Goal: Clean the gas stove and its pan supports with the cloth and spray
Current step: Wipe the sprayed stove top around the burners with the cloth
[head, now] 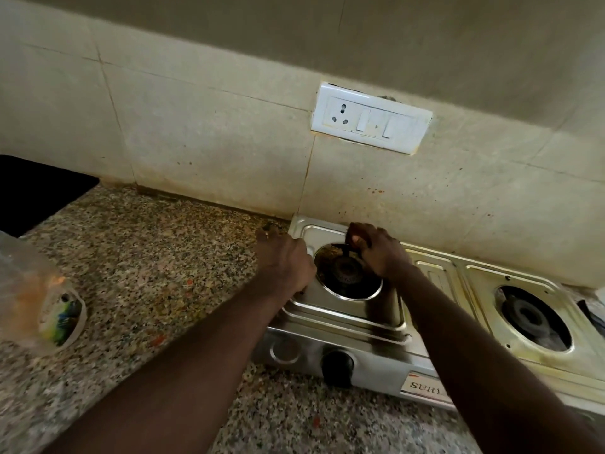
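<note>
While both hands clamp a thin black pan support (352, 249), the left hand (288, 260) and right hand (376, 252) flank the round burner (347, 269) on the steel stove (360, 309).

stove (376, 326) on counter (157, 257), right | bottle (36, 296) left | socket (370, 117) behind

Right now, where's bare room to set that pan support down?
Bare granite counter between the plastic jar and the stove, back to the wall tiles. Another strip in front of the stove knob. Crowded: left burner, where left hand and right hand work.
</note>
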